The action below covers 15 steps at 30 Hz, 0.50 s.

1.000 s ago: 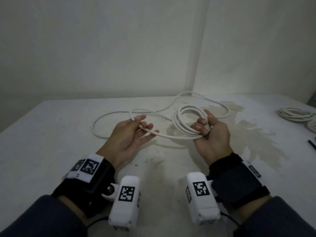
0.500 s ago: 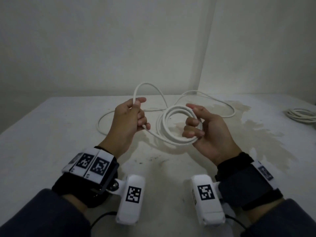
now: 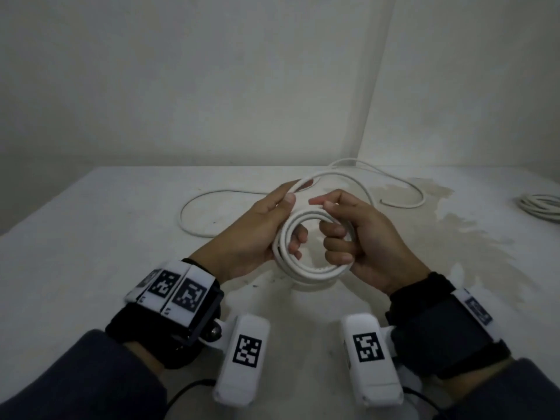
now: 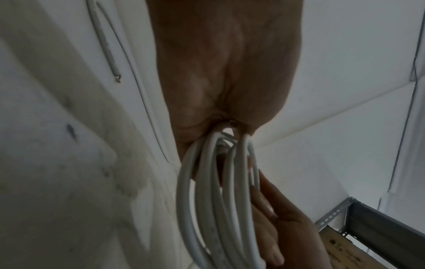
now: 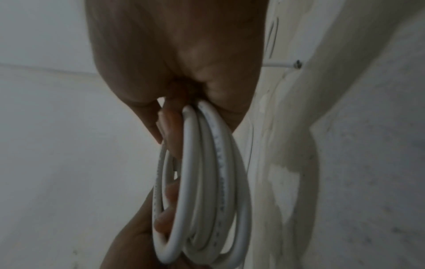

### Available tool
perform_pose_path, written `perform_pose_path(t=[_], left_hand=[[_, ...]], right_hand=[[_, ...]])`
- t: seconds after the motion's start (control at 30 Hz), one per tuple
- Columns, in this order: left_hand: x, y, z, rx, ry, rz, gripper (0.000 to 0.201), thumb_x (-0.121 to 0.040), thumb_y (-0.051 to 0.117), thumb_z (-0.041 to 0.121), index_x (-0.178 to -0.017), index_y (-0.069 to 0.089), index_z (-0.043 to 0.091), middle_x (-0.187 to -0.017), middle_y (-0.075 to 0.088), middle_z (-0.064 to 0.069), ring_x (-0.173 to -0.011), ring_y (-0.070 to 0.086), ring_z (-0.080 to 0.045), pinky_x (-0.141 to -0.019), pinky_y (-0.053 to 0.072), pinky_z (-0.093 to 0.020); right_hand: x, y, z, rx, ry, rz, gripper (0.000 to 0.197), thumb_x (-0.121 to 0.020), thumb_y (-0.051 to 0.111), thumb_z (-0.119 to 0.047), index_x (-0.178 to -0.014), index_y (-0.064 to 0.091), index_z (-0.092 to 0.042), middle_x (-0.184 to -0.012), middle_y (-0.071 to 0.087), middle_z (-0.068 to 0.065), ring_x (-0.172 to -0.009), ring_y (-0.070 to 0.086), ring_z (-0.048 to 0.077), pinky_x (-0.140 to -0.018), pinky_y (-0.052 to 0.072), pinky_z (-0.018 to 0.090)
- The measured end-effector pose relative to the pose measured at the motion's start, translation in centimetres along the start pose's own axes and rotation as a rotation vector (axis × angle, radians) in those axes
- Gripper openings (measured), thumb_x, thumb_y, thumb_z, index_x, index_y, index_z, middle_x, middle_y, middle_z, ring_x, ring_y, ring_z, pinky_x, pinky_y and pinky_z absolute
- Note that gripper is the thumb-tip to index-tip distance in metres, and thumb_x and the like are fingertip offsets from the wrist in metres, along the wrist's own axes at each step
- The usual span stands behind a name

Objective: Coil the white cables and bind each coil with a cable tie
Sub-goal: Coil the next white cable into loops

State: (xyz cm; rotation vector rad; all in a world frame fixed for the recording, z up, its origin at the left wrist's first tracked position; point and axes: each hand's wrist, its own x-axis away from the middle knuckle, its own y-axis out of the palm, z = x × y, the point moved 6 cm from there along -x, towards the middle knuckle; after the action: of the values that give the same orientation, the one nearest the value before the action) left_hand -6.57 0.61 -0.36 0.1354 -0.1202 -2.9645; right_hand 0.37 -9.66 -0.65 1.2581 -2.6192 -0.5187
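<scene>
Both hands hold a white cable coil [image 3: 306, 268] of several loops above the table. My left hand [image 3: 266, 228] grips the coil's left side, fingers curled through the ring, thumb pressing the newest loop at the top. My right hand [image 3: 357, 237] grips the right side with fingers curled inside. The coil [image 4: 214, 191] hangs from the left palm in the left wrist view. In the right wrist view the coil [image 5: 202, 182] hangs from the right hand. Loose cable [image 3: 212, 195] trails from the coil across the table to a free end [image 3: 383, 202].
A second white cable coil [image 3: 542, 207] lies at the table's far right edge. The table [image 3: 91, 237] is white with a stained patch [image 3: 472, 231] on the right. Walls meet in a corner behind. A grey metal shelf frame [image 4: 379, 222] shows in the left wrist view.
The left hand brought its raised loop down and right onto the coil. Both hands came together and now grip the coil on opposite sides. Less loose cable lies on the table.
</scene>
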Motion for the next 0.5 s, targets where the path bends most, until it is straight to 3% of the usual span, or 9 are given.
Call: perform_pose_path(t=[0.1,0.2,0.33,0.4,0.5], left_hand=[[-0.2,0.2,-0.2,0.119,-0.031,0.038,0.035,-0.104,0.03,0.026,-0.131,0.051,0.019,-0.056,0.041,-0.003,-0.046,0.036,-0.013,-0.047,0.04,-0.023],[-0.1,0.7,-0.2,0.197,-0.073,0.039,0.037,-0.103,0.032,0.027,-0.126,0.055,0.008,-0.055,0.036,-0.002,-0.042,0.03,-0.011,-0.045,0.031,-0.021],[0.3,1.2,0.6,-0.023,-0.007,-0.002,0.033,-0.1,0.043,0.025,-0.119,0.057,0.003,-0.056,0.039,0.004,-0.043,0.032,-0.008,-0.043,0.035,-0.02],[0.4,1.4,0.7,-0.086,0.03,-0.022,0.025,-0.099,0.045,0.017,-0.118,0.057,0.007,-0.055,0.045,0.009,-0.042,0.035,-0.006,-0.044,0.04,-0.019],[0.5,1.1,0.2,0.004,0.016,-0.025,0.027,-0.098,0.044,0.012,-0.123,0.054,0.007,-0.059,0.046,0.005,-0.043,0.037,-0.006,-0.043,0.041,-0.019]], right_hand=[[0.0,0.4,0.0,0.024,-0.013,-0.015,0.017,-0.1,0.039,-0.012,-0.087,0.049,-0.014,-0.051,0.033,0.0,-0.031,0.023,0.006,-0.033,0.024,0.012],[0.0,0.4,0.2,0.032,-0.003,-0.015,0.019,-0.099,0.039,-0.014,-0.081,0.043,-0.015,-0.049,0.034,0.0,-0.03,0.023,0.006,-0.033,0.024,0.013],[0.1,0.8,0.3,0.034,0.037,-0.062,0.044,-0.097,0.037,-0.016,-0.064,0.065,-0.02,-0.048,0.03,-0.001,-0.03,0.022,0.006,-0.032,0.023,0.013],[0.2,0.9,0.4,0.049,0.059,-0.047,0.043,-0.095,0.038,-0.016,-0.059,0.062,-0.019,-0.049,0.029,0.0,-0.03,0.022,0.006,-0.032,0.023,0.013],[0.2,0.8,0.2,0.096,0.04,0.008,0.024,-0.094,0.041,-0.015,-0.07,0.045,-0.017,-0.049,0.031,0.0,-0.031,0.022,0.008,-0.033,0.023,0.013]])
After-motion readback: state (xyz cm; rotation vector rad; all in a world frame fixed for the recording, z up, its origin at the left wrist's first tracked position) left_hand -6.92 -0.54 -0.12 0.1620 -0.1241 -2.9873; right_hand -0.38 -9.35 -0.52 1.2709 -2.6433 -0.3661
